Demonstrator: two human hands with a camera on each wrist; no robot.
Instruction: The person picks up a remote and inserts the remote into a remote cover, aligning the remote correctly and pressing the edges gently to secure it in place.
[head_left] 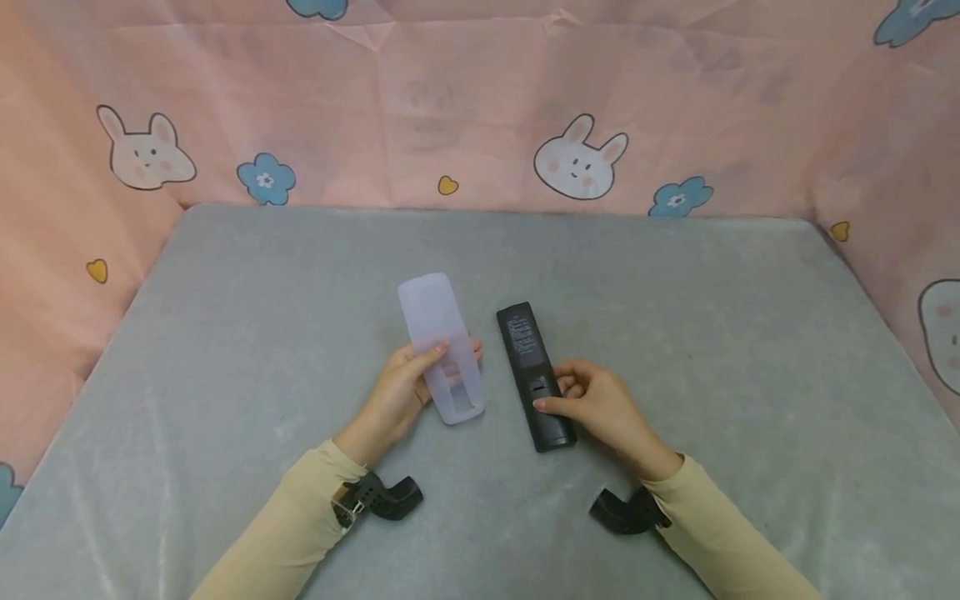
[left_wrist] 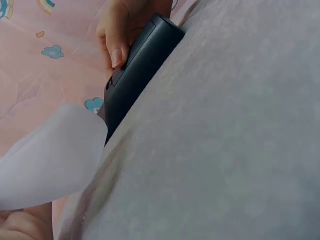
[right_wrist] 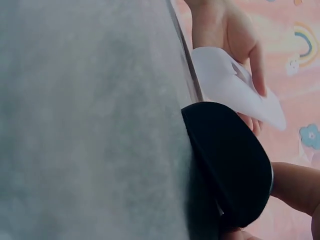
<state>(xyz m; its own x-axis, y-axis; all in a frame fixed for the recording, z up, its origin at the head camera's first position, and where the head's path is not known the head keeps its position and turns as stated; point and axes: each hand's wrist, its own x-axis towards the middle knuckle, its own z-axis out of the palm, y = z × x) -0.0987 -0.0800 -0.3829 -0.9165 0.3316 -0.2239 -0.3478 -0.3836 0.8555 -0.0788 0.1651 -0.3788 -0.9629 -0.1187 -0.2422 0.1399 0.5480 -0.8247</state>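
My left hand [head_left: 393, 396] holds a translucent whitish remote control cover [head_left: 431, 308], thumb on top and fingers underneath. A cutout shows in the cover's nearer half. To its right, my right hand [head_left: 603, 408] grips a black remote control [head_left: 525, 346] near its lower end, with the thumb on its back. The remote lies back side up, its printed label facing me. In the left wrist view the remote [left_wrist: 142, 72] slants close over the table, and the cover [left_wrist: 55, 155] is at lower left. From the right wrist, the remote's rounded end [right_wrist: 232, 162] appears in front of the cover [right_wrist: 215, 75].
A grey cloth covers the table [head_left: 262, 317]. Behind it and along both sides hangs a pink curtain [head_left: 420, 108] with rabbits, flowers and hearts. A black strapped-on mount [head_left: 390, 498] sits on my left wrist, and another black mount [head_left: 626, 510] on my right.
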